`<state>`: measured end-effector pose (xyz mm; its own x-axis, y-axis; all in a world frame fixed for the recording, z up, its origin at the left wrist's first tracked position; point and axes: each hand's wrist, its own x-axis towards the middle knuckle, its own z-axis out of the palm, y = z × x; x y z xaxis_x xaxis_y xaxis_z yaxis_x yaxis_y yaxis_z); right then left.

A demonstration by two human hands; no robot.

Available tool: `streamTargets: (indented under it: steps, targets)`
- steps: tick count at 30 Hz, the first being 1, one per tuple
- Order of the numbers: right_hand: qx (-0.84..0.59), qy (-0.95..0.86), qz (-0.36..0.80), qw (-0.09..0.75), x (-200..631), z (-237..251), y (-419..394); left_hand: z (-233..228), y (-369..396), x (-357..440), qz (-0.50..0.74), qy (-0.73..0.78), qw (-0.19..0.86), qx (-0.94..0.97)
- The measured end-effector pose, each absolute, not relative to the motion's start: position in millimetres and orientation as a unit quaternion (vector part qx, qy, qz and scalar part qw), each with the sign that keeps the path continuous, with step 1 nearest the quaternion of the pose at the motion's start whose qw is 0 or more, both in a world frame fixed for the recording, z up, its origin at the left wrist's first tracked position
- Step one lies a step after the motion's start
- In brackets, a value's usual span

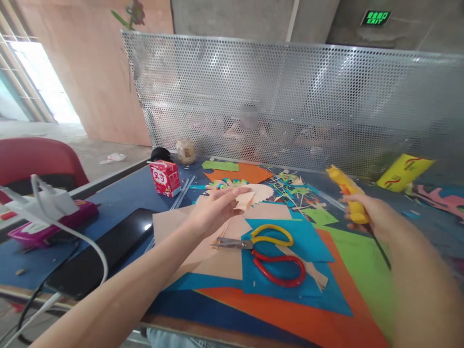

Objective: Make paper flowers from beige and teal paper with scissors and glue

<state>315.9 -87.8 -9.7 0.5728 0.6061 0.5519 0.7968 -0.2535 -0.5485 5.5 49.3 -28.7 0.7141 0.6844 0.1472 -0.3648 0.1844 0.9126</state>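
Note:
My right hand (366, 210) is wrapped round a yellow hot glue gun (350, 193), its nozzle tilted up and leftward and its dark cord hanging below. Over the middle of the table, my left hand (221, 208) pinches a small piece of beige paper (246, 199). Just behind it lies a cream paper disc (263, 192) with a jagged edge. Scissors (250, 244) with one yellow and one red handle rest partly open on blue sheets (308, 237) and beige sheets (221, 266).
A red drink carton (165, 179), a jar (186, 151) and a black phone (105, 251) are on the left, beside a power strip (54, 222) with white chargers. Paper scraps (290, 186) litter the back. A yellow roll (404, 172) lies right, before a perforated metal screen (290, 96).

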Motion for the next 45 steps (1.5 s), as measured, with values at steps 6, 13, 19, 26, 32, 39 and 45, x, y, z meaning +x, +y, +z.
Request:
streamTargets:
  steps: [6, 13, 19, 26, 32, 39, 45]
  targets:
    - [-0.768, -0.351, 0.100, 0.526, 262.4, 6.4, -80.3, -31.1, 50.6, 5.4, 0.288, 0.123, 0.774, 0.551]
    - [-0.772, -0.432, -0.153, 0.440, 215.1, 16.8, -83.0, -31.3, 51.1, 8.6, 0.313, 0.132, 0.777, 0.530]
    - [-0.727, -0.493, -0.277, 0.390, 208.3, 5.7, -82.6, -31.9, 51.8, 9.8, 0.301, 0.118, 0.779, 0.537]
    - [-0.669, -0.547, -0.407, 0.296, 208.5, -3.4, -81.9, -33.0, 51.1, 10.8, 0.298, 0.123, 0.787, 0.526]
    - [-0.654, -0.544, -0.456, 0.261, 209.9, -4.6, -84.3, -32.1, 50.1, 10.4, 0.292, 0.104, 0.793, 0.524]
    - [-0.601, -0.586, -0.494, 0.229, 212.2, -3.3, -85.4, -32.8, 50.4, 10.4, 0.296, 0.113, 0.793, 0.519]
    - [-0.589, -0.600, -0.496, 0.217, 210.6, -1.9, -85.5, -35.1, 51.9, 10.2, 0.298, 0.120, 0.792, 0.519]
